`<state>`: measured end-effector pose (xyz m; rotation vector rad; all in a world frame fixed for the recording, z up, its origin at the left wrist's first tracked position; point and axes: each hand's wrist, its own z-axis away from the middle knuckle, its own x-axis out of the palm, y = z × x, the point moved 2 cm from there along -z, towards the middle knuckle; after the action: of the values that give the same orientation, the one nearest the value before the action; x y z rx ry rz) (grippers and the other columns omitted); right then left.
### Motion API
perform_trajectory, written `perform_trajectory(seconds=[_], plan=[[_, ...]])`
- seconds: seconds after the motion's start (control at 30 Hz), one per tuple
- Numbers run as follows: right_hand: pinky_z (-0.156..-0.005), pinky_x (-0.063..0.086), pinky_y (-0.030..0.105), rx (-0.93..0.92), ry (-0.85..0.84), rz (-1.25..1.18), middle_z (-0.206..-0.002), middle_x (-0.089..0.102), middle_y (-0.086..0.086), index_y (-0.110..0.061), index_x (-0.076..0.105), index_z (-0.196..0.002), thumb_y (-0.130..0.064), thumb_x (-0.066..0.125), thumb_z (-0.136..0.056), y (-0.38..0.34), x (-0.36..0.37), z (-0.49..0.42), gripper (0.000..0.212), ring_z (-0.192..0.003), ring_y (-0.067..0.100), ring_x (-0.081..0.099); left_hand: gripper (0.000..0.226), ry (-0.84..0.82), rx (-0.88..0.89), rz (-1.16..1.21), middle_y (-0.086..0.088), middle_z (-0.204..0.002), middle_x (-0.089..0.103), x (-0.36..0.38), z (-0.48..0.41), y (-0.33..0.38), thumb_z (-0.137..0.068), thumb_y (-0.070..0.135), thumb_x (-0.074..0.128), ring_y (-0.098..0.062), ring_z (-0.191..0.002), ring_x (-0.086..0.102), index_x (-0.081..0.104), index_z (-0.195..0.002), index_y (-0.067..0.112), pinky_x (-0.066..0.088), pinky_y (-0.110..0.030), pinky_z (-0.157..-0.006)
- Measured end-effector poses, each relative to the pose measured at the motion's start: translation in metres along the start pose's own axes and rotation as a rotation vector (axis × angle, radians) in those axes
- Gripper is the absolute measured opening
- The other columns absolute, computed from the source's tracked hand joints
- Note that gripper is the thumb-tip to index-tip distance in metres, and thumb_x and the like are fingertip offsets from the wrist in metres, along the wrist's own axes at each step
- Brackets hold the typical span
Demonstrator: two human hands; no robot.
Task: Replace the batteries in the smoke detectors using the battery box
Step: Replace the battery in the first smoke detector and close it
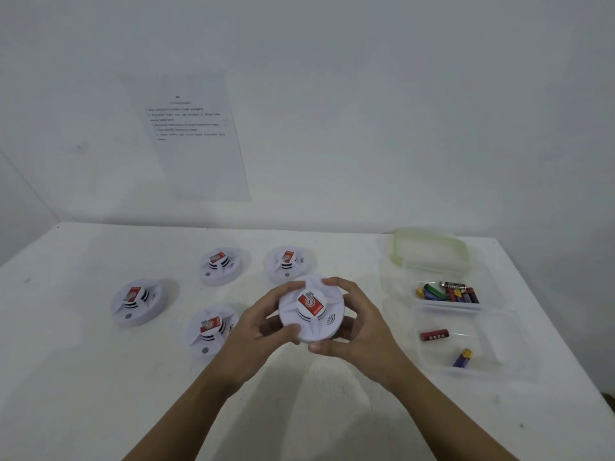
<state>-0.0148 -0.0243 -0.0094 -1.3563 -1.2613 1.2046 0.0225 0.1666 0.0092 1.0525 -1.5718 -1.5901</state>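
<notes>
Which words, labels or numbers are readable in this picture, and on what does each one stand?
Nothing reads with certainty.
On the paper sheet: printed lines, too blurred.
On the held smoke detector: red label, logo and print too small.
On the red battery: white characters, blurred.

Text on printed sheet [191, 141] too blurred to read, labels on batteries [449, 292] too small to tell, underside of held smoke detector [311, 311] hidden, near detector [208, 327] partly behind left hand [263, 331], forearms [186, 420] cut by bottom edge.
</notes>
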Motion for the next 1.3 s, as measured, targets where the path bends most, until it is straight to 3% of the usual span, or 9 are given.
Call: perform_trajectory(seconds=[0.3, 0.5, 0.67, 0.87, 1.03, 1.3], plan=[[-0.094, 0.058, 0.049, 0.073, 0.033, -0.039, -0.137, 0.061, -0.003, -0.023, 0.05, -0.138, -0.003, 0.089, -0.071, 0.034, 0.012, 0.01, 0.081, -0.125, 0.024, 0.06, 0.053, -0.006, -0.041, -0.006, 0.015, -0.126, 0.066, 0.0, 0.009, -0.025, -0.092, -0.004, 0.063, -0.013, -0.119, 0.063, 0.056, -0.133, 0.03, 0.059, -0.028, -0.084], [-0.09, 0.06, 0.044, 0.068, 0.026, -0.058, -0.135, 0.061, -0.004, -0.024, 0.05, -0.138, -0.001, 0.089, -0.071, 0.033, 0.013, 0.01, 0.081, -0.125, 0.025, 0.06, 0.054, -0.036, -0.033, 0.013, 0.008, -0.129, 0.065, -0.003, 0.007, -0.027, -0.092, -0.002, 0.065, -0.019, -0.12, 0.063, 0.054, -0.136, 0.026, 0.059, -0.034, -0.087], [-0.088, 0.061, 0.047, 0.073, 0.019, -0.065, -0.133, 0.062, -0.003, -0.024, 0.051, -0.137, 0.0, 0.09, -0.068, 0.029, 0.011, 0.011, 0.082, -0.122, 0.027, 0.062, 0.055, -0.069, -0.028, -0.018, 0.012, -0.131, 0.063, -0.004, 0.006, -0.025, -0.092, -0.001, 0.065, -0.017, -0.123, 0.061, 0.052, -0.137, 0.028, 0.059, -0.029, -0.084], [-0.088, 0.061, 0.041, 0.081, 0.0, -0.034, -0.132, 0.062, -0.012, -0.035, 0.052, -0.135, -0.004, 0.092, -0.067, 0.021, 0.01, 0.01, 0.085, -0.118, 0.022, 0.065, 0.071, -0.132, 0.017, -0.105, 0.001, -0.138, 0.06, -0.009, 0.007, -0.021, -0.087, 0.001, 0.073, -0.027, -0.122, 0.062, 0.041, -0.146, 0.023, 0.058, -0.038, -0.094], [-0.086, 0.062, 0.038, 0.083, -0.009, -0.021, -0.13, 0.062, -0.018, -0.034, 0.054, -0.135, -0.003, 0.092, -0.067, 0.016, 0.007, 0.01, 0.084, -0.113, 0.019, 0.068, 0.087, -0.115, 0.014, -0.09, -0.002, -0.137, 0.059, -0.008, 0.005, -0.021, -0.083, 0.004, 0.079, -0.026, -0.121, 0.063, 0.032, -0.149, 0.034, 0.058, -0.039, -0.094], [-0.083, 0.062, 0.035, 0.07, -0.019, -0.005, -0.13, 0.062, -0.022, -0.034, 0.054, -0.135, -0.005, 0.091, -0.068, 0.01, 0.006, 0.008, 0.082, -0.11, 0.018, 0.069, 0.086, -0.088, 0.016, -0.09, 0.004, -0.138, 0.058, -0.01, 0.006, -0.019, -0.08, 0.005, 0.082, -0.026, -0.121, 0.063, 0.035, -0.147, 0.032, 0.059, -0.036, -0.091]])
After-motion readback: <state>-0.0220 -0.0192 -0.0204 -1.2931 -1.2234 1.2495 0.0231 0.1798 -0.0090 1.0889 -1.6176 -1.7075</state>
